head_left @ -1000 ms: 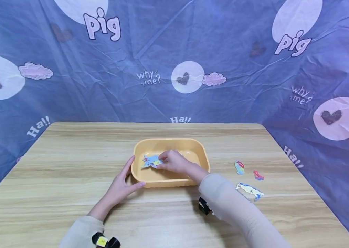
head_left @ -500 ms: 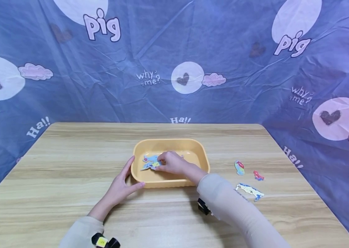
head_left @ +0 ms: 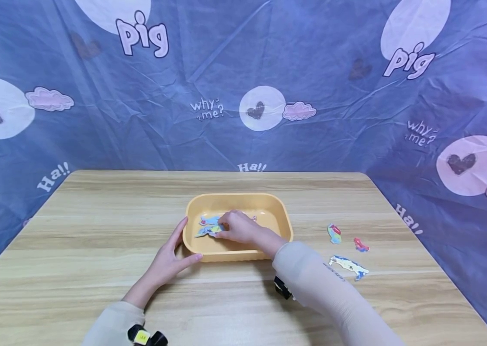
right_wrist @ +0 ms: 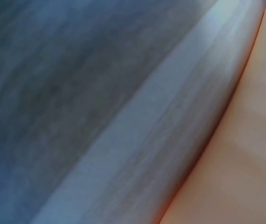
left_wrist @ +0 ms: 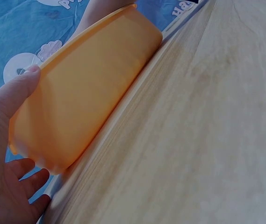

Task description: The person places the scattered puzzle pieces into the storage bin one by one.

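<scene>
A yellow-orange plastic tray (head_left: 237, 254) sits at mid-table. My left hand (head_left: 165, 262) holds its near left corner, the thumb on the front rim and the fingers along the left side; in the left wrist view the thumb lies against the tray's wall (left_wrist: 86, 84). Inside the tray, my right hand (head_left: 243, 228) pinches a blue and yellow flat cutout (head_left: 210, 231) near the left end. Behind it lies another light blue cutout (head_left: 210, 220) with a red spot. A small pinkish bit (head_left: 254, 218) peeks out behind the hand. Fingertips are partly hidden in the right wrist view.
Right of the tray, several loose cutouts lie on the wooden table (head_left: 96, 230): a green and red one (head_left: 334, 234), a red one (head_left: 361, 245) and a long cream and blue one (head_left: 349, 265). A blue printed cloth (head_left: 209, 144) hangs behind.
My right hand and the cutout in it have shifted slightly left and toward me, so more of the light blue cutout behind shows. My left hand has stayed on the tray.
</scene>
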Action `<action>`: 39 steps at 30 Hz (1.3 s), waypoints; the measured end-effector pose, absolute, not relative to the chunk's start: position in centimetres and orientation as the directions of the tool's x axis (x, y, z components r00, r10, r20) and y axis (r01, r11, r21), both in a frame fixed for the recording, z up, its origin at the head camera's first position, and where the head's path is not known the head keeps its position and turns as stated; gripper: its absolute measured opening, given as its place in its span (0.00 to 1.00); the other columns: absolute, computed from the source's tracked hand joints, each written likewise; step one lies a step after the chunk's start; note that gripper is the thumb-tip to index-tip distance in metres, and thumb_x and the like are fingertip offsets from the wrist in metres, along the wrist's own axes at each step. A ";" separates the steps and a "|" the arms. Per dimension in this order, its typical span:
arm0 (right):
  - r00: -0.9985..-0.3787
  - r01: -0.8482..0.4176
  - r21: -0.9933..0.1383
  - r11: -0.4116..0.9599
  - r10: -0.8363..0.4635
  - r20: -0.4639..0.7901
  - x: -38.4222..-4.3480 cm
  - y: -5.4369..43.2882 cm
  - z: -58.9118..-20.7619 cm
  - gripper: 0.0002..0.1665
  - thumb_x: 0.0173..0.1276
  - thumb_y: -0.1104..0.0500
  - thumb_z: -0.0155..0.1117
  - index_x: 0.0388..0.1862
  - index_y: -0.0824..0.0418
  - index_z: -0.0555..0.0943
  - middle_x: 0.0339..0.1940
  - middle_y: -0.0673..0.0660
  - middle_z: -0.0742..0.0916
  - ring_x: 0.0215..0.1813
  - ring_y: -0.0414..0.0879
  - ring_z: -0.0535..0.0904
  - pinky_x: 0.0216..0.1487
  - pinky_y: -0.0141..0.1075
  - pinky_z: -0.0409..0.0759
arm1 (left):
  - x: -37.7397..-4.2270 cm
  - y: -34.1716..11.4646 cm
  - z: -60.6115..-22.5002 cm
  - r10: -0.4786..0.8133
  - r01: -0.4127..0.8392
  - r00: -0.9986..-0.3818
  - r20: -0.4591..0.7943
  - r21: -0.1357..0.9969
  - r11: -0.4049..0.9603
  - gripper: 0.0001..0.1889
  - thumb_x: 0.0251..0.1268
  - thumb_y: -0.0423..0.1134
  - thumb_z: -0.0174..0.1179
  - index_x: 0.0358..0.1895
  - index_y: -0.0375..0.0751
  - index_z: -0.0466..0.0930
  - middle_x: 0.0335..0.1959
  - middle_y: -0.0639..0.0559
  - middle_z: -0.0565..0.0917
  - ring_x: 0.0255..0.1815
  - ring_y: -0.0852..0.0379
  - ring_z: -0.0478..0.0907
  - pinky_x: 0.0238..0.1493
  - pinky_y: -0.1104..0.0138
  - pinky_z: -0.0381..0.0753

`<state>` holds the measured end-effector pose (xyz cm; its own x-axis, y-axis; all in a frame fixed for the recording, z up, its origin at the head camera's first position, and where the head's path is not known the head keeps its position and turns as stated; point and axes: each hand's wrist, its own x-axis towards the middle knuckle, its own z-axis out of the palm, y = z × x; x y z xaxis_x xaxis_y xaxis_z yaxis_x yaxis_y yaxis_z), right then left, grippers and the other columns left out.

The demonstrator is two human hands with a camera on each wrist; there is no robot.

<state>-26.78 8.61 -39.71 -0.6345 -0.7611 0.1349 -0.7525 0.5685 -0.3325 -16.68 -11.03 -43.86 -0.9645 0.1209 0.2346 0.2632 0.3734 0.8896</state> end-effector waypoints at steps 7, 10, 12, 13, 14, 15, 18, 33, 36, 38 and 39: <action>-0.628 -0.762 -0.320 0.564 -0.764 0.147 -26.6 8.6 -39.8 0.19 0.51 0.53 0.66 0.37 0.66 0.81 0.36 0.56 0.83 0.41 0.44 0.76 0.49 0.32 0.69 | -16.6 -11.0 -43.8 0.118 0.256 -0.967 0.228 0.889 0.379 0.48 0.43 0.49 0.66 0.67 0.56 0.44 0.64 0.46 0.56 0.61 0.50 0.55 0.59 0.51 0.46; -0.630 -0.759 -0.330 0.562 -0.761 0.153 -26.6 8.7 -39.8 0.19 0.50 0.54 0.67 0.36 0.66 0.81 0.36 0.56 0.83 0.41 0.45 0.76 0.48 0.32 0.69 | -16.6 -11.0 -43.8 0.118 0.255 -0.967 0.227 0.889 0.380 0.48 0.43 0.49 0.66 0.67 0.57 0.44 0.64 0.46 0.56 0.61 0.50 0.55 0.59 0.51 0.46; -0.637 -0.751 -0.344 0.563 -0.755 0.155 -26.6 8.7 -39.7 0.19 0.50 0.54 0.67 0.36 0.66 0.81 0.35 0.56 0.83 0.40 0.44 0.76 0.48 0.32 0.70 | -16.6 -10.9 -43.8 0.118 0.256 -0.967 0.228 0.889 0.380 0.48 0.43 0.49 0.66 0.67 0.57 0.44 0.64 0.46 0.56 0.61 0.50 0.55 0.59 0.51 0.46; -0.641 -0.747 -0.353 0.564 -0.751 0.156 -26.6 8.7 -39.7 0.19 0.50 0.54 0.67 0.36 0.66 0.81 0.35 0.56 0.83 0.40 0.44 0.76 0.47 0.32 0.70 | -16.6 -10.9 -43.8 0.119 0.256 -0.966 0.228 0.889 0.380 0.48 0.43 0.49 0.66 0.67 0.57 0.44 0.64 0.46 0.56 0.61 0.50 0.55 0.59 0.50 0.46; -0.644 -0.745 -0.358 0.564 -0.748 0.162 -26.6 8.8 -39.7 0.19 0.50 0.54 0.67 0.36 0.66 0.80 0.34 0.56 0.83 0.39 0.45 0.76 0.46 0.32 0.70 | -16.6 -10.9 -43.8 0.121 0.258 -0.966 0.229 0.889 0.379 0.48 0.43 0.49 0.66 0.67 0.57 0.44 0.64 0.46 0.56 0.61 0.50 0.55 0.59 0.50 0.46; -0.648 -0.742 -0.364 0.564 -0.743 0.169 -26.5 8.9 -39.7 0.19 0.49 0.54 0.67 0.37 0.66 0.80 0.34 0.56 0.83 0.39 0.45 0.76 0.46 0.32 0.71 | -16.6 -10.9 -43.8 0.122 0.259 -0.966 0.229 0.888 0.380 0.48 0.43 0.49 0.66 0.67 0.56 0.44 0.64 0.46 0.56 0.61 0.50 0.55 0.59 0.51 0.46; -0.656 -0.736 -0.375 0.564 -0.731 0.189 -26.4 9.1 -39.5 0.21 0.49 0.54 0.67 0.38 0.67 0.80 0.35 0.57 0.83 0.39 0.46 0.77 0.43 0.32 0.72 | -16.6 -10.9 -43.8 0.126 0.261 -0.965 0.230 0.887 0.380 0.48 0.43 0.49 0.66 0.67 0.56 0.44 0.64 0.46 0.56 0.61 0.50 0.55 0.59 0.51 0.46; -0.702 -0.673 -0.507 0.539 -0.682 0.207 -26.2 10.2 -38.0 0.25 0.50 0.54 0.67 0.44 0.69 0.78 0.42 0.58 0.81 0.46 0.47 0.75 0.47 0.34 0.70 | -16.6 -10.9 -43.6 0.125 0.242 -0.970 0.210 0.896 0.373 0.48 0.43 0.49 0.65 0.67 0.54 0.44 0.65 0.47 0.54 0.62 0.50 0.53 0.60 0.51 0.45; -0.706 -0.671 -0.511 0.538 -0.674 0.218 -26.1 10.6 -37.5 0.25 0.50 0.54 0.67 0.44 0.68 0.77 0.42 0.58 0.81 0.46 0.46 0.75 0.48 0.35 0.70 | -16.5 -11.0 -43.6 0.123 0.236 -0.971 0.204 0.897 0.375 0.48 0.44 0.49 0.65 0.67 0.54 0.44 0.65 0.47 0.54 0.62 0.49 0.53 0.60 0.50 0.44; -0.708 -0.670 -0.515 0.534 -0.669 0.228 -26.0 10.9 -37.3 0.26 0.50 0.53 0.67 0.44 0.68 0.77 0.42 0.58 0.81 0.46 0.47 0.75 0.48 0.35 0.70 | -16.5 -11.0 -43.6 0.123 0.234 -0.972 0.202 0.897 0.374 0.48 0.44 0.49 0.65 0.67 0.55 0.44 0.65 0.47 0.54 0.62 0.49 0.53 0.60 0.50 0.44; -0.710 -0.669 -0.516 0.535 -0.666 0.230 -25.9 11.0 -37.2 0.26 0.50 0.53 0.67 0.45 0.68 0.77 0.42 0.58 0.81 0.46 0.47 0.74 0.48 0.35 0.70 | -16.5 -11.0 -43.6 0.123 0.232 -0.972 0.200 0.899 0.373 0.48 0.44 0.49 0.65 0.67 0.55 0.44 0.65 0.47 0.53 0.62 0.49 0.52 0.60 0.50 0.44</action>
<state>-25.91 11.03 -37.18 -0.7100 -0.6655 0.2302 -0.6688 0.5350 -0.5162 -16.52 -11.01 -43.60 -0.9720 0.1232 0.2001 0.2322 0.3725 0.8985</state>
